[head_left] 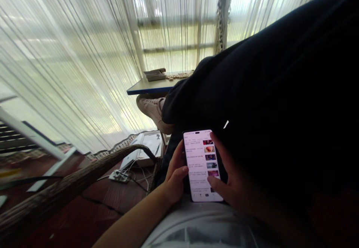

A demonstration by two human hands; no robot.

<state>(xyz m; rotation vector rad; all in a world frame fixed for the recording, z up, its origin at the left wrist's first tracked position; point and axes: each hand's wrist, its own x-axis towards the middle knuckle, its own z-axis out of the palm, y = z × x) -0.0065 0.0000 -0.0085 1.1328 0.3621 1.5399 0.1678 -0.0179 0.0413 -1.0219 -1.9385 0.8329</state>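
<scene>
A smartphone [202, 165] with a lit white screen showing a list with small thumbnails rests upright over my lap. My left hand [174, 177] wraps round its left edge, thumb lying at the screen's side. My right hand [230, 177] holds the right edge, its thumb resting on the lower right of the screen. Behind the phone, my raised leg in dark trousers [266, 91] fills the right half of the view. A light shoe [153, 111] shows at the end of that leg.
A wicker chair arm [70, 188] curves along the lower left. On the dark wooden floor lie a power strip [120, 176], cables and a white box [146, 150]. A blue-edged table [151, 87] with small wooden pieces stands by sheer curtains [84, 53].
</scene>
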